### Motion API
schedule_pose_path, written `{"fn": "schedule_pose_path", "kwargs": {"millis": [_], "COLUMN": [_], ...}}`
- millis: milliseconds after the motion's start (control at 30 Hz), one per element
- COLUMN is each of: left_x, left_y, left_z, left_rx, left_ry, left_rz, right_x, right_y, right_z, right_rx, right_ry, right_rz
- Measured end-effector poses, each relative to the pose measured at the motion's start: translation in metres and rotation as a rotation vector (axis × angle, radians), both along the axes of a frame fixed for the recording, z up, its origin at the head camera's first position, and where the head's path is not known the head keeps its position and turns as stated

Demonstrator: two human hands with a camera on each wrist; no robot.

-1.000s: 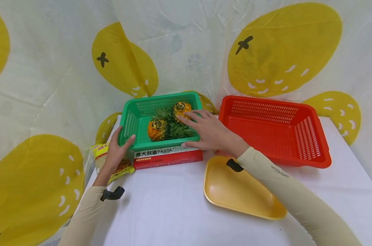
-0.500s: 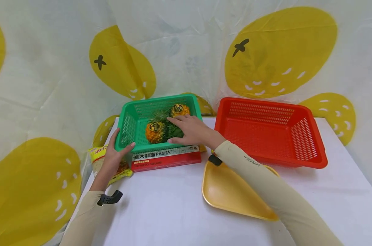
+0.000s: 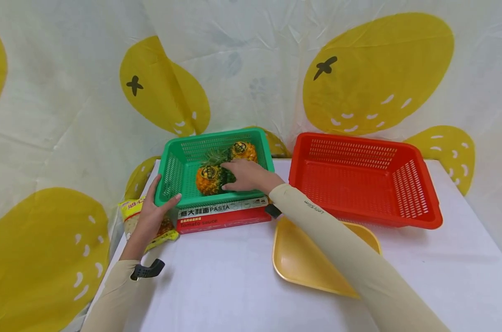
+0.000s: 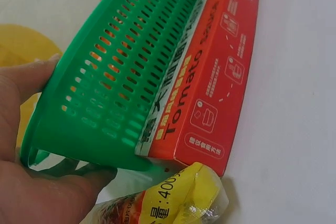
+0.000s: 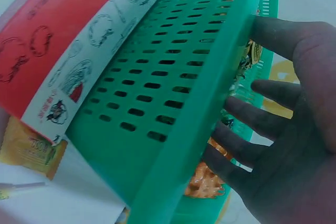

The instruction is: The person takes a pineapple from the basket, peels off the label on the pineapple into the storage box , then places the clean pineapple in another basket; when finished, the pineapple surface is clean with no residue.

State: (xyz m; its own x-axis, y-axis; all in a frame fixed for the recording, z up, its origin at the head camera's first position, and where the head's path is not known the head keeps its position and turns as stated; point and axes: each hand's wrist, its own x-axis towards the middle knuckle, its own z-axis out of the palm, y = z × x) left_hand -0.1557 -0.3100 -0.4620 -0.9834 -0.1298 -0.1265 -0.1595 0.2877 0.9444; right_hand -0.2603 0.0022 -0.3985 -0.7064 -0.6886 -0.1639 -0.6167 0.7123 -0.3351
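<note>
The left hand point(image 3: 150, 216) grips the near left corner of a green perforated basket point(image 3: 174, 168), its thumb along the front rim and fingers at the left side. Two pineapples lie in that basket: the front left pineapple point(image 3: 207, 183) and the rear right pineapple point(image 3: 251, 153), both bearing black-and-gold labels. Reaching over the basket's right part, the right hand point(image 3: 247, 176) has its fingers among the leaves by the pineapples. In the right wrist view those fingers point(image 5: 257, 116) look loosely extended. Whether they touch a pineapple cannot be told.
A red-and-white pasta box point(image 3: 224, 220) lies against the basket's front. A yellow food bag point(image 3: 131, 210) is at its left, and a small yellow packet point(image 5: 34, 153) near the box's right end. A red basket point(image 3: 342, 184) and a yellow tray point(image 3: 301, 258) stand to the right.
The right hand has moved left and down into the green basket, from above the rear pineapple to the leaves between both. The left hand keeps its hold on the corner.
</note>
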Motion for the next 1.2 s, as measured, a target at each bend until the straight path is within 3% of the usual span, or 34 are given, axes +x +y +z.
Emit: {"fn": "schedule_pose_path", "kwargs": {"millis": [333,533,967,1200], "left_x": [-0.004,0.002,0.005,0.000], "left_y": [-0.001,-0.002,-0.001,0.000], "left_z": [-0.003,-0.007,-0.007,-0.009], "left_rx": [-0.004,-0.016,-0.069,-0.073], "left_ry": [0.013,-0.012,-0.003,0.014], "left_rz": [-0.012,-0.022,0.005,-0.005], "right_x": [-0.013,-0.015,-0.014,-0.014], "right_y": [-0.011,-0.016,-0.035,-0.030], "right_z": [0.004,0.003,-0.005,-0.008], "right_rx": [-0.001,-0.007,0.130,0.063], "right_ry": [-0.166,-0.248,-0.123,-0.150], "right_rz": [-0.046,-0.060,-0.143,-0.180]}}
